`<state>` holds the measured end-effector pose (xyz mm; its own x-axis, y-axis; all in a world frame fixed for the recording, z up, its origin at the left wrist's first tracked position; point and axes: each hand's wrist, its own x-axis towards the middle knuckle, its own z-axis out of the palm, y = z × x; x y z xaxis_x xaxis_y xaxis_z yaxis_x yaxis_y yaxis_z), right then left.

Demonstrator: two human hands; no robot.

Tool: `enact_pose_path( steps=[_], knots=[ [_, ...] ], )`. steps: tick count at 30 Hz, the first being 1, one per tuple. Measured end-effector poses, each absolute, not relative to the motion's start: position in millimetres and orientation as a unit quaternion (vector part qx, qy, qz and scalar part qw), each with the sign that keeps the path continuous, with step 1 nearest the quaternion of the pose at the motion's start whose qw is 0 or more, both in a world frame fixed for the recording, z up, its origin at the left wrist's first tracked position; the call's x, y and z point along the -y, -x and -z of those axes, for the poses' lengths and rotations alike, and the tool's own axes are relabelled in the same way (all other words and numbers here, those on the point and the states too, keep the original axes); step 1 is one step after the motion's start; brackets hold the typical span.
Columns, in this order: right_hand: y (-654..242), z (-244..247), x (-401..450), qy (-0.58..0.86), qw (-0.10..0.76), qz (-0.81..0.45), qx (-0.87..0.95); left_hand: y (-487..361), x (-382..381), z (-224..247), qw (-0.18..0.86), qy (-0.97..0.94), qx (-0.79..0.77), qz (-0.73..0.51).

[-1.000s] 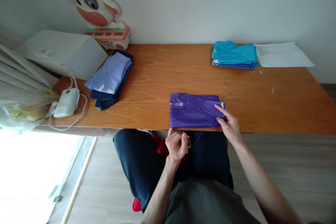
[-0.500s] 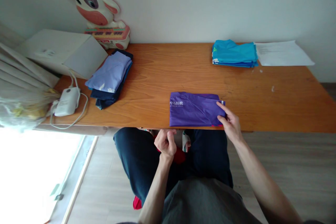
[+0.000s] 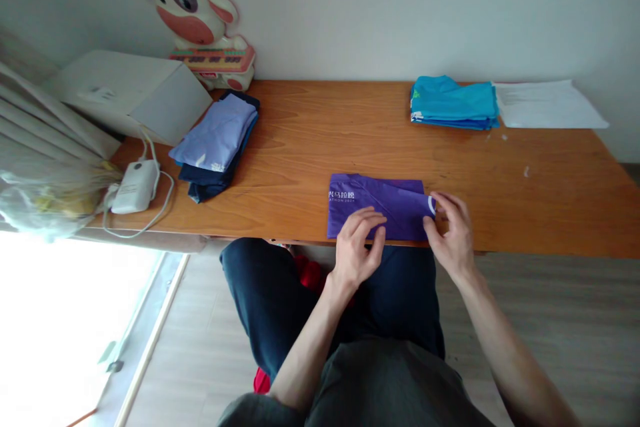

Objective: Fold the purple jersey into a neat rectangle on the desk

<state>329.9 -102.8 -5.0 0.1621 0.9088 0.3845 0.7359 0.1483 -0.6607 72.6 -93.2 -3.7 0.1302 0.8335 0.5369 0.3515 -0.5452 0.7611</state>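
Note:
A folded purple cloth (image 3: 390, 203) with white lettering at its left end lies along the front edge of the wooden table (image 3: 310, 140). Over the cloth's lower front edge is my left hand (image 3: 357, 247), its thumb and fingers apart and nothing between them. At the right end, the fingers and thumb of my right hand (image 3: 453, 233) rest around the cloth's end, beside a small white mark; they are spaced apart, with no clear grip on the fabric.
Blue folded cloths (image 3: 453, 103) lie at the back right beside white paper (image 3: 550, 105). A stack of lilac and navy cloths (image 3: 220, 137) sits at left, near a white box (image 3: 135, 90), a cow-shaped toy keyboard (image 3: 215, 60) and a white adapter with cable (image 3: 135, 187).
My left hand has risen from below the table edge onto the purple cloth and its fingers have opened. My right hand stays at the cloth's right end, where the fabric edge has shifted slightly.

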Motion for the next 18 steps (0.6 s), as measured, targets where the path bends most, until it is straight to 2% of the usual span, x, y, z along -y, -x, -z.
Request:
enact_pose_path(
  steps=[3, 6, 11, 18],
  knots=[
    [-318, -11, 87, 0.637, 0.385, -0.061, 0.665, -71, 57, -9, 0.196, -0.737, -0.469, -0.445],
    [-296, -16, 64, 0.614, 0.315, -0.068, 0.72, -78, 35, -6, 0.15, -0.747, -0.542, -0.354],
    [-270, 15, 34, 0.624, 0.187, -0.061, 0.757, -92, 30, 20, 0.105, -0.755, -0.591, -0.263],
    [-275, 37, 32, 0.628, 0.179, -0.067, 0.755, -90, 30, 26, 0.09, -0.765, -0.59, -0.241]
  ],
)
